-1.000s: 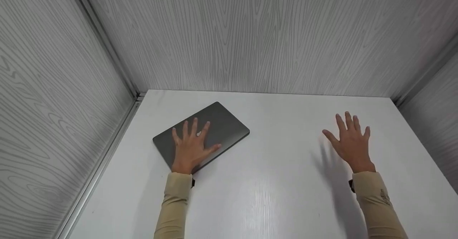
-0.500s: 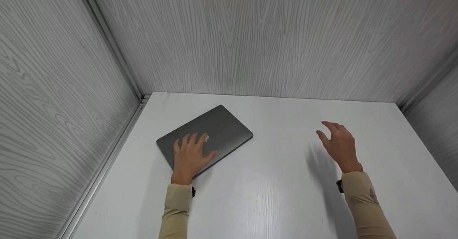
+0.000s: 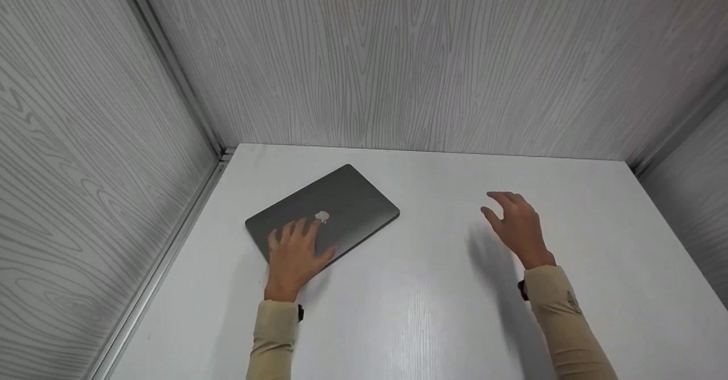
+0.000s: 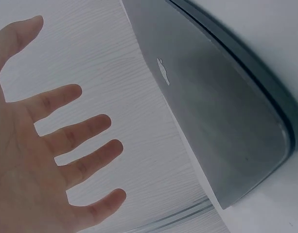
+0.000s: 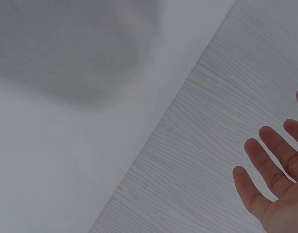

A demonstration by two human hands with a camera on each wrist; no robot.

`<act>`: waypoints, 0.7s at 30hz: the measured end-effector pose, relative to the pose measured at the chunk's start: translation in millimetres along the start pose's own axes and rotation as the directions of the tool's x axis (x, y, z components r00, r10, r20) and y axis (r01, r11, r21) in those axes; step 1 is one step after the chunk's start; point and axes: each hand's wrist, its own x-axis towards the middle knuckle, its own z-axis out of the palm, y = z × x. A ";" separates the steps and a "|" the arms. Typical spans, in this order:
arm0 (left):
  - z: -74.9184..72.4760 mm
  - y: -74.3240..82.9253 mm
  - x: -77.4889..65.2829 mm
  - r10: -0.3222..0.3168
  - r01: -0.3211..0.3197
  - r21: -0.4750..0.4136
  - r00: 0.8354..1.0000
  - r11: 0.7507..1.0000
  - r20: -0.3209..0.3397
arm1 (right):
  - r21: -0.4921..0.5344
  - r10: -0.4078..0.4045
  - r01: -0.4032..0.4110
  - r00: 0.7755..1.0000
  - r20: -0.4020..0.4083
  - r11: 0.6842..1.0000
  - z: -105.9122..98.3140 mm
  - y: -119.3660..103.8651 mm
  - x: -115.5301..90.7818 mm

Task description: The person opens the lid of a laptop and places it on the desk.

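Note:
A closed dark grey laptop (image 3: pixel 355 198) with a light apple logo lies at an angle on the left part of the white table. Over its near left corner hovers my left hand (image 3: pixel 293 260), fingers spread; the left wrist view shows a gap between that palm and the laptop lid (image 4: pixel 202 102). My right hand (image 3: pixel 518 227) hangs above the table to the right of the laptop, its fingers loosely bent and holding nothing. In the right wrist view several fingers of the right hand (image 5: pixel 280 179) show at the right edge, apart from any object.
The white table (image 3: pixel 421 289) meets a wood-grained back panel (image 3: pixel 398 67). Another grey panel (image 3: pixel 85 186) rises on the left, with a metal strip along its foot. A further panel (image 3: pixel 694 186) stands at the right.
My left hand has drawn back toward me, uncovering the logo. My right hand has moved left, and its fingers have gone from spread straight to loosely bent. The laptop stays in place.

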 end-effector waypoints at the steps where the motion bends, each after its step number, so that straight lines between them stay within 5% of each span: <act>1: -0.5 0.0 -0.3 -0.001 0.001 0.000 1.000 1.000 0.007 | 0.000 -0.011 0.011 1.000 0.006 1.000 1.6 -0.7 1.2; 11: -3.7 -3.6 -7.2 -0.021 0.021 -0.003 0.997 1.000 0.069 | 0.030 -0.064 0.063 0.997 0.044 0.998 14.9 -8.0 6.0; 21: -1.8 -7.6 -12.4 -0.007 0.007 0.026 1.000 1.000 0.013 | 0.072 -0.089 0.082 0.992 0.090 0.994 30.1 -18.9 12.4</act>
